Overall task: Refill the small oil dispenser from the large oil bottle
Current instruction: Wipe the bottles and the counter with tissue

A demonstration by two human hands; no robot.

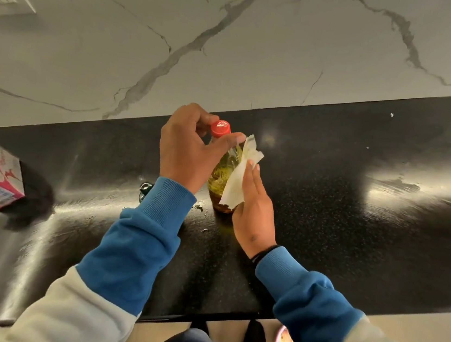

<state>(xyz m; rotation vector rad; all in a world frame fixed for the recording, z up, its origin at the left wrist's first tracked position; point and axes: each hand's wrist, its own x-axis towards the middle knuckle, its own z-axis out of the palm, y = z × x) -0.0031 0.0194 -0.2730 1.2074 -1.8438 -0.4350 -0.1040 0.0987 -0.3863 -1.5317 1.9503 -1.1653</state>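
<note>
The oil bottle point(223, 170) stands upright on the black counter point(327, 211), its long axis vertical, with the red cap point(220, 128) on top. The cap is enclosed from above by the left hand point(184, 148): the fingers are curled behind it and the thumb is laid across the neck just below, so the grip appears to be closed on the cap. Directly beneath this grip, the body of the bottle is found. A white paper tissue point(239, 172) is pressed against the right side of the bottle by the right hand point(253, 211), whose fingers are nearly straight. The left hand is judged to be nearer to the cap, so any turning of it would be done there. Small drops are seen on the counter beside the bottle base. The small dispenser cannot be identified with certainty.
</note>
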